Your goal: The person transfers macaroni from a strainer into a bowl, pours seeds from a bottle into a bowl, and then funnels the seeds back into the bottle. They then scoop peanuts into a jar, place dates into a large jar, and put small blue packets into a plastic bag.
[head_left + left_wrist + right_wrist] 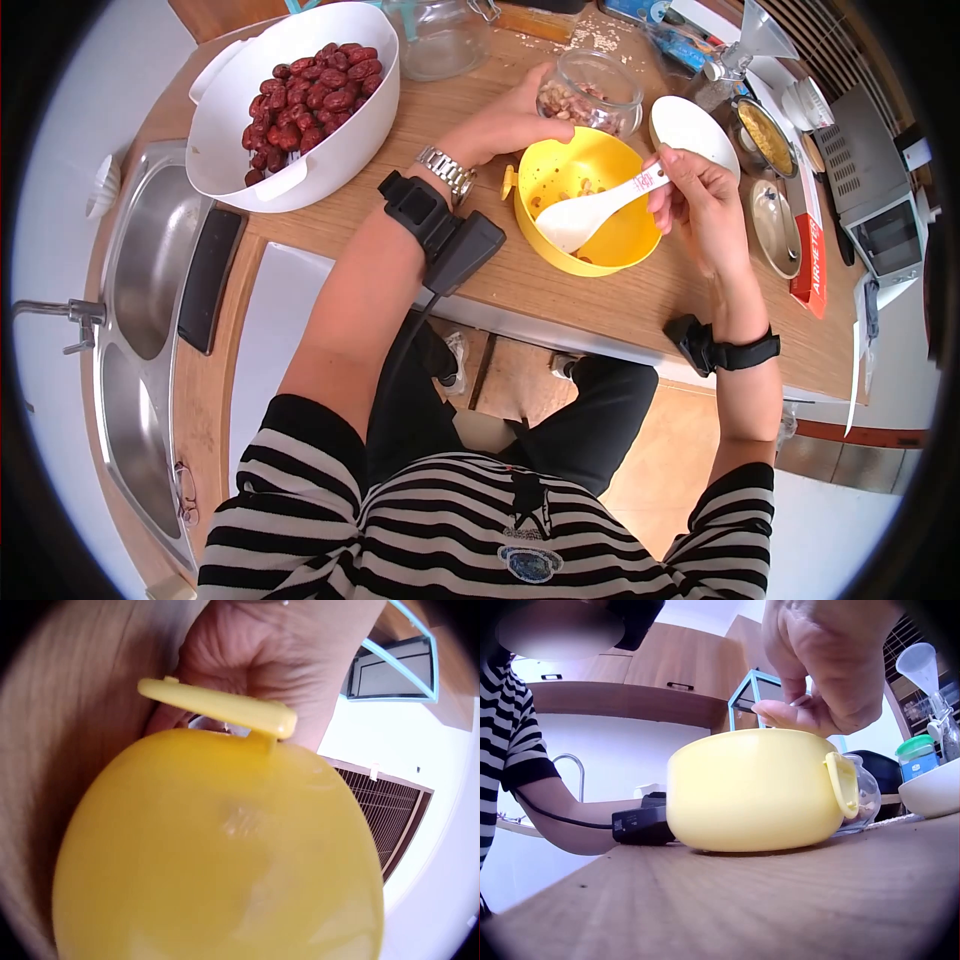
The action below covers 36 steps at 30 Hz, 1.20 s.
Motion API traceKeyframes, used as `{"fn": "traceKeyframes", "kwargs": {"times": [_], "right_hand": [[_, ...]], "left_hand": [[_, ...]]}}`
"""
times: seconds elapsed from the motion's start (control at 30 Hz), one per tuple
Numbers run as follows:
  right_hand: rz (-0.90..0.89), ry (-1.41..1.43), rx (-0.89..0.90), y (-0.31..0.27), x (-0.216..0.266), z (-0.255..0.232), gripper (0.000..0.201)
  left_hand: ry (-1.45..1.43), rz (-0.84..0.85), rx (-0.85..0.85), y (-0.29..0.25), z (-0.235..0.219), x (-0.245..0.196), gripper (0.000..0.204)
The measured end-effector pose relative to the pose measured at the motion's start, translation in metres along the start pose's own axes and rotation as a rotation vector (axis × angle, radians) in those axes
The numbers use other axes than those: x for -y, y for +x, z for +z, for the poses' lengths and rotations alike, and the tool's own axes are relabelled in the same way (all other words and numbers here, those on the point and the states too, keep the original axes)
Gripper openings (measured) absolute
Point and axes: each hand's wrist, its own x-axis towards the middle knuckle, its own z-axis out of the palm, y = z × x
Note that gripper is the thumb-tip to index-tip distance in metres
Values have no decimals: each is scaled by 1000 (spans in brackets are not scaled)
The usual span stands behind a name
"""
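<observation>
The right hand [705, 200] pinches the handle of the white spoon [590, 212] high up, probably so that its tilted head can reach inside the yellow bowl [620, 240]. The left hand [515, 118] curves thumb and fingers round the glass jar [626, 115], just beyond the bowl, perhaps for keeping it steady.

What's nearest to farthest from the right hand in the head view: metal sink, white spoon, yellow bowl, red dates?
1. White spoon: held in the right hand.
2. Yellow bowl: just left.
3. Red dates: farther left, in a white tub.
4. Metal sink: far left.
</observation>
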Motion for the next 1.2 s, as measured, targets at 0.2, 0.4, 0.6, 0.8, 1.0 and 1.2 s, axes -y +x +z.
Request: {"fn": "traceKeyframes", "kwargs": {"times": [0.2, 0.4, 0.6, 0.8, 1.0, 1.2], "right_hand": [[132, 191, -157, -11, -2, -10, 24], [61, 319, -391, -2, 12, -26, 21], [-182, 395, -478, 33, 42, -36, 20], [-438, -152, -376, 40, 47, -12, 27], [-419, 17, -535, 19, 41, -45, 28], [-148, 280, -760, -8, 1, -80, 21]], "left_hand": [[9, -108, 23, -5, 0, -11, 79], [15, -43, -18, -2, 2, -4, 86], [41, -84, -28, -1, 1, -3, 89], [32, -70, -24, -1, 2, -5, 90], [29, -106, -15, -1, 2, -1, 89], [33, -108, -33, -3, 3, -8, 89]]}}
